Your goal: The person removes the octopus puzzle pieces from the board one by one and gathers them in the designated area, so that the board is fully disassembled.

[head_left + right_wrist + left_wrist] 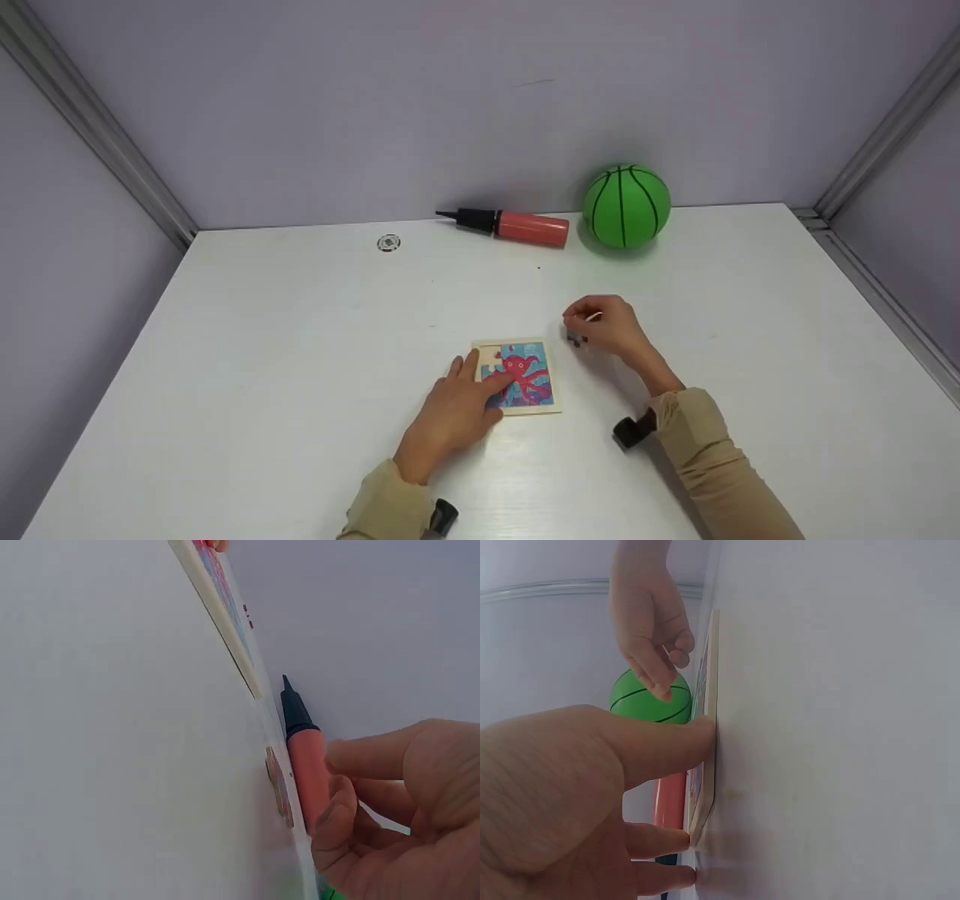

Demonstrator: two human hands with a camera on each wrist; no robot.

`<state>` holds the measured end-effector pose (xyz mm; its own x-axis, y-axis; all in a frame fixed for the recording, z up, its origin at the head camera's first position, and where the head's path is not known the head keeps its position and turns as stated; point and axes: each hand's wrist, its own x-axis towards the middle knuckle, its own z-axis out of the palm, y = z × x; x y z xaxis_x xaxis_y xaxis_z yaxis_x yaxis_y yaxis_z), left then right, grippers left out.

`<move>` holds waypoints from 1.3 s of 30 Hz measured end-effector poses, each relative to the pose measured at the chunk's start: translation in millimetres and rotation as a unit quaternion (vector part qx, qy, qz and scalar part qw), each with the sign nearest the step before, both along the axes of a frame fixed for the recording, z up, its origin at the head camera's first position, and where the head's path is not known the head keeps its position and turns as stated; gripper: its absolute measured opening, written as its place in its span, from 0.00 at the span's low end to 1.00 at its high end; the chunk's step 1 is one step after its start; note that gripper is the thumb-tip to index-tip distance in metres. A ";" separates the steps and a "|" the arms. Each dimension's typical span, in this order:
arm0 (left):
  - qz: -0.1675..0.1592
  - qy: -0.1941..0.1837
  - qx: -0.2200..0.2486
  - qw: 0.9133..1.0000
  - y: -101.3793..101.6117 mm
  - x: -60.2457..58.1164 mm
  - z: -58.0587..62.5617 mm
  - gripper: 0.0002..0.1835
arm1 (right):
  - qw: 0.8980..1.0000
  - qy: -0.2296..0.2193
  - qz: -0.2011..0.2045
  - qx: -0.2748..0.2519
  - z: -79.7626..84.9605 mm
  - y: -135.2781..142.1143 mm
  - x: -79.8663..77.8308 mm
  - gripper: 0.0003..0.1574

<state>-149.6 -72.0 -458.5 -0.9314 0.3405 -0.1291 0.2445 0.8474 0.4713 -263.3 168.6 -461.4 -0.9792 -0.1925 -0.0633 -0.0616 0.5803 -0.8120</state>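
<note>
A square wooden jigsaw puzzle (534, 371) with a pink octopus on blue lies on the white table. Bare wood shows in its upper left corner. My left hand (454, 409) rests on the puzzle's left side with fairly straight fingers. The thumb (667, 746) touches the frame's edge, and one finger lies across the picture. To the right of the frame, my right hand (606, 326) hovers with loosely bent fingers and nothing visible between them. Close beneath it is a loose puzzle piece (279, 787), mostly hidden by the hand in the head view.
A red and black hand pump (532, 229) lies by the back wall. Right of it sits a green ball (626, 206) with black lines. A round printed mark (388, 242) is on the table at the back left. Walls border the table's back and sides.
</note>
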 end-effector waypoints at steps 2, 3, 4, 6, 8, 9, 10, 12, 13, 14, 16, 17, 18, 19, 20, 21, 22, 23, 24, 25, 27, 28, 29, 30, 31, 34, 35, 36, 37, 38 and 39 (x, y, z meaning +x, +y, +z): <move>0.001 -0.008 -0.003 1.000 -0.1 -0.3 0.1 0.25 | 0.999 0.002 0.037 0.002 3.0 -7.5 1.6 0.09; 0.001 -0.011 -0.005 1.000 0.0 -0.4 0.4 0.25 | 0.998 0.003 0.058 0.001 4.5 -11.4 2.4 0.10; 0.002 -0.013 -0.008 1.000 0.2 -0.5 0.5 0.26 | 0.997 0.003 0.077 0.004 5.8 -15.4 3.0 0.10; 0.003 -0.013 -0.015 1.000 0.8 -0.6 0.8 0.26 | 0.994 0.004 0.113 0.010 7.4 -21.9 4.0 0.11; 0.006 -0.013 -0.018 1.000 1.0 -0.6 1.1 0.26 | 0.991 -0.001 0.136 0.014 8.7 -28.2 4.7 0.12; 0.008 -0.014 -0.018 1.000 1.1 -0.6 1.3 0.26 | 0.990 -0.007 0.142 0.015 8.9 -31.7 4.7 0.12; 0.009 -0.014 -0.021 1.000 1.6 -0.7 1.3 0.26 | 0.989 -0.012 0.145 0.014 8.8 -34.0 5.0 0.12; 0.009 -0.014 -0.025 1.000 2.3 -0.7 1.0 0.26 | 0.989 -0.021 0.148 0.011 9.2 -38.8 5.6 0.13; 0.007 -0.012 -0.027 1.000 2.6 -0.6 1.0 0.26 | 0.989 -0.025 0.147 0.010 9.2 -41.2 5.8 0.13; 0.006 -0.010 -0.032 0.999 2.9 -0.6 0.8 0.26 | 0.989 -0.026 0.147 0.009 8.9 -43.4 5.9 0.12; 0.002 -0.006 -0.039 0.999 3.4 -0.3 0.5 0.26 | 0.989 -0.026 0.147 0.007 8.7 -47.4 6.1 0.12; -0.001 -0.002 -0.041 0.999 3.5 -0.2 0.3 0.26 | 0.989 -0.024 0.148 0.006 8.1 -49.2 5.9 0.13; -0.003 0.001 -0.045 0.999 3.5 -0.1 0.2 0.26 | 0.988 -0.019 0.152 0.007 7.7 -50.9 5.9 0.13; -0.005 0.004 -0.048 0.999 3.5 0.0 0.3 0.25 | 0.988 -0.010 0.156 0.010 7.4 -52.4 5.9 0.12; -0.006 0.006 -0.051 0.999 3.3 -0.1 0.2 0.25 | 0.987 -0.002 0.159 0.013 7.0 -53.7 5.8 0.12; -0.006 0.008 -0.052 0.999 3.1 0.1 0.3 0.26 | 0.986 0.005 0.163 0.017 6.7 -54.9 5.6 0.12; -0.007 0.009 -0.055 0.998 2.9 0.2 0.5 0.26 | 0.986 0.011 0.167 0.022 6.0 -55.6 5.5 0.12; -0.006 0.010 -0.058 0.998 2.5 0.2 0.7 0.26 | 0.985 0.017 0.171 0.028 5.6 -56.4 5.5 0.12; -0.006 0.008 -0.060 0.998 2.3 0.2 1.0 0.26 | 0.984 0.020 0.173 0.034 5.4 -57.1 5.5 0.11; -0.004 0.007 -0.060 0.998 2.3 0.2 1.3 0.26 | 0.984 0.020 0.174 0.040 5.1 -57.5 5.4 0.11; -0.003 0.005 -0.061 0.998 2.4 0.5 1.5 0.26 | 0.983 0.018 0.175 0.047 4.2 -57.7 5.5 0.10; -0.004 0.005 -0.062 0.998 2.5 0.5 1.4 0.26 | 0.983 0.017 0.174 0.051 4.2 -57.9 5.6 0.10; -0.004 0.005 -0.064 0.998 2.5 0.5 1.3 0.26 | 0.983 0.016 0.173 0.055 4.1 -58.1 5.8 0.11; -0.005 0.005 -0.064 0.998 2.7 0.5 1.2 0.26 | 0.983 0.017 0.173 0.059 4.0 -58.1 5.9 0.11; -0.005 0.007 -0.065 0.998 2.8 0.5 0.9 0.26 | 0.983 0.019 0.174 0.062 3.9 -58.0 6.1 0.11; -0.006 0.009 -0.066 0.998 2.8 0.4 0.9 0.26 | 0.981 0.030 0.181 0.067 3.8 -57.5 6.9 0.11; -0.006 0.011 -0.065 0.998 2.7 0.4 1.0 0.26 | 0.980 0.034 0.185 0.069 3.7 -57.4 7.1 0.11; -0.007 0.012 -0.064 0.998 2.7 0.4 1.1 0.26 | 0.979 0.038 0.188 0.069 3.9 -57.4 7.4 0.11; -0.007 0.013 -0.064 0.998 2.6 0.3 1.1 0.26 | 0.978 0.040 0.191 0.069 3.6 -57.4 7.5 0.11; -0.008 0.015 -0.064 0.998 2.5 0.3 1.1 0.26 | 0.978 0.040 0.194 0.070 3.7 -57.6 7.8 0.11; -0.009 0.017 -0.064 0.998 2.5 0.4 0.8 0.26 | 0.977 0.039 0.196 0.072 3.7 -57.9 8.0 0.11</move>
<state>-149.3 -69.5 -457.7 -0.9298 0.3401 -0.1408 0.2742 0.8952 0.3514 -255.2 110.7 -457.7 -0.8344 -0.5492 -0.0454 -0.3613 0.6074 -0.7074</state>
